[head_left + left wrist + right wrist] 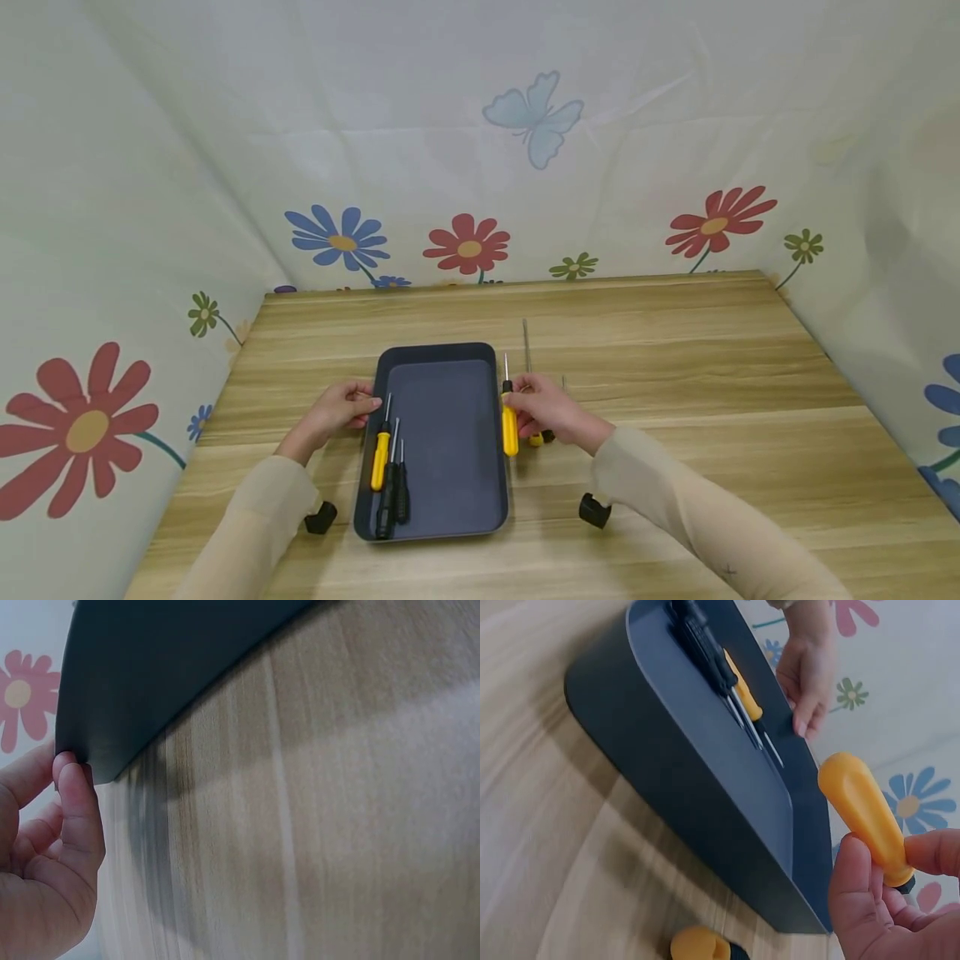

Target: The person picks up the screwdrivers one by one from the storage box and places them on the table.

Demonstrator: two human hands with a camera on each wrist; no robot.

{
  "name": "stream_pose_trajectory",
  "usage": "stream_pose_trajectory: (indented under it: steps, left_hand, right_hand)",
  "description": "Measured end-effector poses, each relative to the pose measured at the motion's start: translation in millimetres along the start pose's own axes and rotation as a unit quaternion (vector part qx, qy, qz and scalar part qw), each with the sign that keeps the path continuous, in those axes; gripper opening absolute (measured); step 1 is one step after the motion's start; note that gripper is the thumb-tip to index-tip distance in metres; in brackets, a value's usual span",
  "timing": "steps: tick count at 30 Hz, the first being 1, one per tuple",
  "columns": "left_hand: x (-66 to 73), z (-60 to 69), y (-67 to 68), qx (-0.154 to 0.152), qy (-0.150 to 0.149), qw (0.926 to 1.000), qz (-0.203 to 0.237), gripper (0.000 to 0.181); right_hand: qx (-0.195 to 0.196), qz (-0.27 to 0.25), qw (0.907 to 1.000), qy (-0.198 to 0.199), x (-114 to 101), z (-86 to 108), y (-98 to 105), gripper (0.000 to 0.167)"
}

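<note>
A dark blue-grey rectangular tray lies on the wooden table. My left hand pinches its left rim between thumb and fingers, as the left wrist view also shows. In my right hand is a yellow-handled screwdriver, held by the handle just off the tray's right rim with its tip pointing away from me. Along the tray's left side lie a yellow screwdriver and two black screwdrivers, one longer and one shorter.
Under and beside the right hand, another yellow-handled screwdriver with a long shaft lies on the table. A dark handle shows next to it, partly hidden. Black wrist devices hang at both sleeves. Flower-printed sheeting borders the table.
</note>
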State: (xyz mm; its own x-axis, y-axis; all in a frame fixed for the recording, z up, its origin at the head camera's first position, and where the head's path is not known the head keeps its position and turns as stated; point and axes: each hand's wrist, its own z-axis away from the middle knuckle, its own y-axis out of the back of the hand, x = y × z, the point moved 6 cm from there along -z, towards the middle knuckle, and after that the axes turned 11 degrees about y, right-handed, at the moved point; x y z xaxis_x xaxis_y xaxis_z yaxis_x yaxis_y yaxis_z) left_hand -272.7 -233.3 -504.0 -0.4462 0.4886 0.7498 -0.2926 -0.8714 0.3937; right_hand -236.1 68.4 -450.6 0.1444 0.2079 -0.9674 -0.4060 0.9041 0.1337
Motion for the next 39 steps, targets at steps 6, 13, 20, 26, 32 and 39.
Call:
stream_pose_trajectory:
  steps: [6,13,20,26,32,39]
  left_hand:
    - [-1.2,-1.2,0.1,-0.003,0.002,1.0,0.002,0.043]
    - [-1.5,-2.0,0.9,-0.003,0.004,1.0,0.002,0.044]
    - [-1.5,-1.0,0.4,-0.003,0.006,1.0,0.0,0.043]
    - [-0.7,-0.1,0.4,-0.002,0.006,1.0,0.001,0.043]
    - [-0.1,-0.4,0.9,-0.003,0.005,1.0,0.0,0.042]
    - [-0.5,-1.2,0.8,-0.005,0.006,1.0,-0.001,0.043]
  right_hand:
    - [0.017,-0.002,0.9998,0.003,2.2,1.0,15.0,0.012]
    - [0.033,-0.011,0.9994,-0.004,3.1,3.3,30.1,0.011]
    - [0.042,-0.015,0.999,-0.008,7.2,5.8,43.5,0.012]
    - [0.061,-0.009,0.998,-0.009,14.4,6.1,57.0,0.013]
    - [0.08,-0.011,0.9966,-0.017,21.7,6.9,69.8,0.01]
    - [0.087,-0.003,0.9959,-0.021,29.0,8.4,83.5,0.01]
